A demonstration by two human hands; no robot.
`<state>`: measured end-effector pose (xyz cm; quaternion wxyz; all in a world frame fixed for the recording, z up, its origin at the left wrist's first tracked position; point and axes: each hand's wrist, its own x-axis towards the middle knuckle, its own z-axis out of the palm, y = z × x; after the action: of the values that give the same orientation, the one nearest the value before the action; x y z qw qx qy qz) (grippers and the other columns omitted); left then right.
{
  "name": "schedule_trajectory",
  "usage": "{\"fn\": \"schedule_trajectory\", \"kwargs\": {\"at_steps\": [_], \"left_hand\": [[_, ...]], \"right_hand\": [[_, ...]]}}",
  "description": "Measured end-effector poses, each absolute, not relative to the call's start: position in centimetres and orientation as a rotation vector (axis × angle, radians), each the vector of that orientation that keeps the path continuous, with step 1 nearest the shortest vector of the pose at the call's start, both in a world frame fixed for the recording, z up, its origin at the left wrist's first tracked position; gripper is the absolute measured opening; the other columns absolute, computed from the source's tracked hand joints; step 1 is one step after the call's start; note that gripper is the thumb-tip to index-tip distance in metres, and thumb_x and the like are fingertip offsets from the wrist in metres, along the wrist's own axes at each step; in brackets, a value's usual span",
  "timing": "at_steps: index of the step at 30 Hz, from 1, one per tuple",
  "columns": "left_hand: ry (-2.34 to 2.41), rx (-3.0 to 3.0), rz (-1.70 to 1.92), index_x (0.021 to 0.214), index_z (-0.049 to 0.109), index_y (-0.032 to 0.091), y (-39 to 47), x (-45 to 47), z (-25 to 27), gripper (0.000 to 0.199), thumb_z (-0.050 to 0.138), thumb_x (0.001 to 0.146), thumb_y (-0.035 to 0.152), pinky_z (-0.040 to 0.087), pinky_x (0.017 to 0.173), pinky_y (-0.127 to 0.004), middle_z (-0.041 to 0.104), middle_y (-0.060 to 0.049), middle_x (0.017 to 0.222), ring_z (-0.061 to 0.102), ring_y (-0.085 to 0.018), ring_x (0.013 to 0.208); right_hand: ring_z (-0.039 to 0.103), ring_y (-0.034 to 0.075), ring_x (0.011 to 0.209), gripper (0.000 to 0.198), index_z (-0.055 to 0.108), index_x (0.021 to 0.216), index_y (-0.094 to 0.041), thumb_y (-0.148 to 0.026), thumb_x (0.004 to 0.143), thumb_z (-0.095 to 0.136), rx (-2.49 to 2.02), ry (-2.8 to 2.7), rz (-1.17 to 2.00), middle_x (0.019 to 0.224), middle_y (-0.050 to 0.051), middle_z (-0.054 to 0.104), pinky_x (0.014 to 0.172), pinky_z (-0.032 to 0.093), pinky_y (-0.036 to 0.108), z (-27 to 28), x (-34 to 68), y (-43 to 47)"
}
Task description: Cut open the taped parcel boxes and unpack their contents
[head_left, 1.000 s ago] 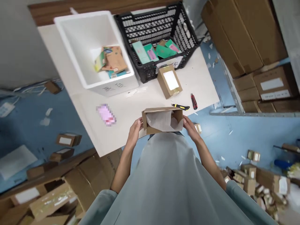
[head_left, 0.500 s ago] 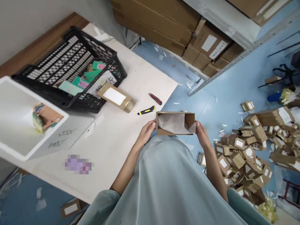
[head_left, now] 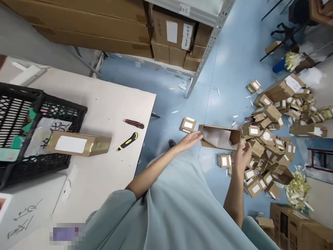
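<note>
An open cardboard box [head_left: 221, 143] with crumpled whitish paper inside is over the floor, just beyond my hands. My left hand [head_left: 189, 141] is open, fingers stretched toward the box's left end. At its right end, my right hand [head_left: 243, 156] is open with fingers apart. Whether the fingertips still touch the box, I cannot tell. To the left, a yellow-and-black utility knife [head_left: 127, 141] and a red-and-black utility knife [head_left: 133, 123] lie on the white table [head_left: 104, 187]. A closed, taped carton [head_left: 80, 144] with a white label rests beside them.
A black plastic crate [head_left: 58, 165] holds green pieces at the table's left. Small cartons [head_left: 260, 147] form a heap on the blue floor at right. Metal shelving [head_left: 205, 52] with large boxes stands ahead. One small box [head_left: 188, 124] lies on the floor near the table.
My view has turned right, away from the table. The open box and both hands have moved right, toward the heap of cartons. My fingers have opened from their grip on the box.
</note>
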<state>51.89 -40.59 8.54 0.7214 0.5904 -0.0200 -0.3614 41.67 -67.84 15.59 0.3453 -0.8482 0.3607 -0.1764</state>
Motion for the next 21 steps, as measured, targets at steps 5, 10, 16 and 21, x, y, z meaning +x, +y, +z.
{"fn": "schedule_trajectory", "kwargs": {"at_steps": [5, 10, 16, 21], "left_hand": [[-0.119, 1.317, -0.740, 0.141, 0.077, 0.020, -40.7, 51.8, 8.3, 0.056, 0.081, 0.101, 0.059, 0.048, 0.133, -0.053, 0.076, -0.018, 0.153, 0.070, -0.034, 0.149], [0.090, 1.335, -0.600, 0.136, 0.077, 0.019, -33.8, 50.0, 7.8, 0.057, 0.082, 0.097, 0.060, 0.052, 0.128, -0.052, 0.079, -0.019, 0.147, 0.073, -0.034, 0.142], [0.446, 1.318, -0.282, 0.131, 0.077, 0.020, -25.4, 45.0, 7.9, 0.065, 0.084, 0.091, 0.071, 0.056, 0.123, -0.052, 0.081, -0.018, 0.143, 0.077, -0.034, 0.134], [0.674, 1.223, 0.057, 0.131, 0.078, 0.020, -18.7, 38.9, 9.3, 0.066, 0.084, 0.091, 0.072, 0.057, 0.121, -0.054, 0.081, -0.019, 0.142, 0.077, -0.035, 0.134]], "right_hand": [[0.059, 0.043, 0.154, 0.086, 0.067, 0.152, -0.014, -0.084, 0.103, 0.052, -2.280, 1.016, -0.529, 0.158, 0.027, 0.066, 0.132, 0.043, 0.064, 15.3, 41.7, -68.7], [0.067, 0.043, 0.146, 0.087, 0.072, 0.142, -0.012, -0.086, 0.100, 0.055, -2.283, 0.732, -0.272, 0.150, 0.029, 0.073, 0.127, 0.050, 0.063, 12.9, 46.3, -63.7], [0.070, 0.038, 0.141, 0.076, 0.073, 0.142, -0.016, -0.080, 0.102, 0.060, -2.292, 0.055, 0.080, 0.147, 0.024, 0.076, 0.125, 0.053, 0.060, 10.7, 52.9, -52.1], [0.069, 0.038, 0.142, 0.071, 0.070, 0.147, -0.019, -0.075, 0.103, 0.067, -2.222, -0.515, 0.267, 0.148, 0.022, 0.075, 0.125, 0.054, 0.061, 9.5, 55.2, -39.0]]}}
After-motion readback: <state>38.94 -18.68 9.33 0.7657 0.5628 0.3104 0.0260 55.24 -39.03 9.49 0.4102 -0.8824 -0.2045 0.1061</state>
